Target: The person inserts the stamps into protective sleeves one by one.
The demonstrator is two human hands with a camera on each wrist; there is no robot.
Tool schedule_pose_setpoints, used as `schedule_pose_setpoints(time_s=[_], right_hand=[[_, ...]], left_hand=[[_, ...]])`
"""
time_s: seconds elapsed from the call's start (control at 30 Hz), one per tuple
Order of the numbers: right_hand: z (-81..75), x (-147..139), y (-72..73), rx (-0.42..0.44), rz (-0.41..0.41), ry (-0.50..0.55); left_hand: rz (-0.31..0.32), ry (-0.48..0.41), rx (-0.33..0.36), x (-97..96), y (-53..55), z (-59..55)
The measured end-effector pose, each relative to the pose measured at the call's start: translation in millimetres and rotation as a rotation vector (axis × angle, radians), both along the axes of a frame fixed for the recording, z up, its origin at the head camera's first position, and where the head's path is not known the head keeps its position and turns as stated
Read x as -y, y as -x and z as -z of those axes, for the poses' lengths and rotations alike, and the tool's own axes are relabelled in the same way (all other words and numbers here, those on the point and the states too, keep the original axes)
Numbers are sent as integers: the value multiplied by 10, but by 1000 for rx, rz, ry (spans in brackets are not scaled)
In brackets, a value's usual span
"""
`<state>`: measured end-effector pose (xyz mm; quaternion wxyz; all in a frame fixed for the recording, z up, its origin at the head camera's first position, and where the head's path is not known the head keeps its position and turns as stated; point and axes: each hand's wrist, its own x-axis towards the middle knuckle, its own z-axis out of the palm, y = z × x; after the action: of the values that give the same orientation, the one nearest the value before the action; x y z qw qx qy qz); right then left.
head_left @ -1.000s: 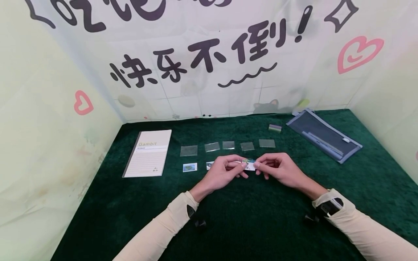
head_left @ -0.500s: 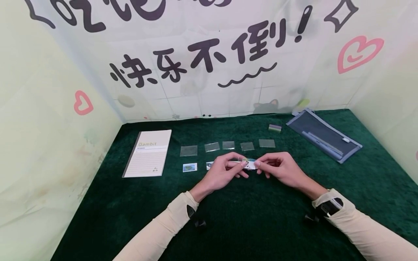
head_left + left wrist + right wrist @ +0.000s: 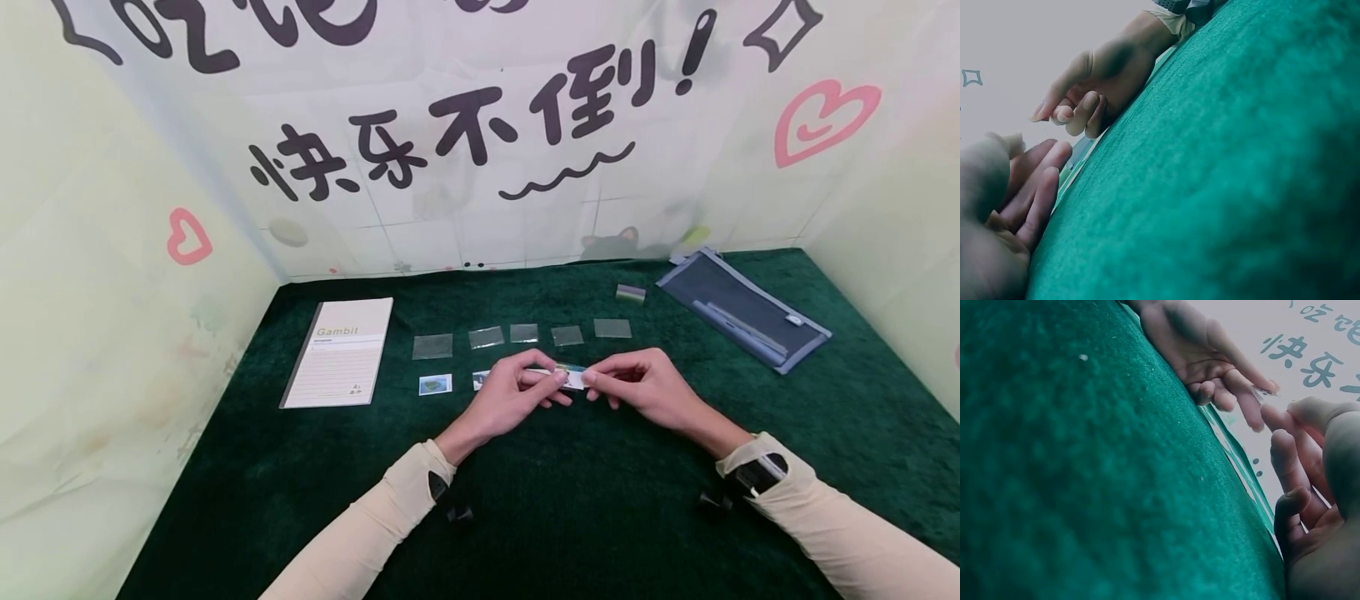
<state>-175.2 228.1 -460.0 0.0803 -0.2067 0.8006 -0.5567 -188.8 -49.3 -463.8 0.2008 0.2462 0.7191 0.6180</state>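
Observation:
In the head view my left hand [image 3: 517,390] and right hand [image 3: 643,386] meet near the middle of the table, just above the cloth. Between thumbs and fingers they pinch opposite ends of a small printed stamp [image 3: 573,379]. It looks white with a coloured upper edge; whether a clear sleeve is around it cannot be made out. Past the left hand's edge shows part of another small stamp [image 3: 479,381], mostly covered. A blue-green stamp [image 3: 435,385] lies farther left. In the right wrist view a thin clear-looking edge sticks out at the left hand's fingertips [image 3: 1270,385].
Behind the hands lie several clear plastic sleeves [image 3: 432,347] in a row. A notebook [image 3: 337,354] rests at the left, a blue mesh zip pouch [image 3: 742,312] at the back right. A small striped block [image 3: 631,292] sits near the pouch. Green cloth [image 3: 480,517] covers the table.
Both hands stay in nearly the same place, pinching the stamp. The stamp's tilt and the fingertips shift slightly; the left thumb covers a little more of it now.

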Motion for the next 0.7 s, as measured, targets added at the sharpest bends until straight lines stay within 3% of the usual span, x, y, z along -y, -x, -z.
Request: schedule_pose_setpoints(time_s=[0.37,0.7], right_hand=[[5,2,6,-7,-13,-3],[13,-2,12,-21,-39,-12]], left_hand=[[-48,32,-21,-3,-14,-8],[-39,35,-26,-3,-3,2]])
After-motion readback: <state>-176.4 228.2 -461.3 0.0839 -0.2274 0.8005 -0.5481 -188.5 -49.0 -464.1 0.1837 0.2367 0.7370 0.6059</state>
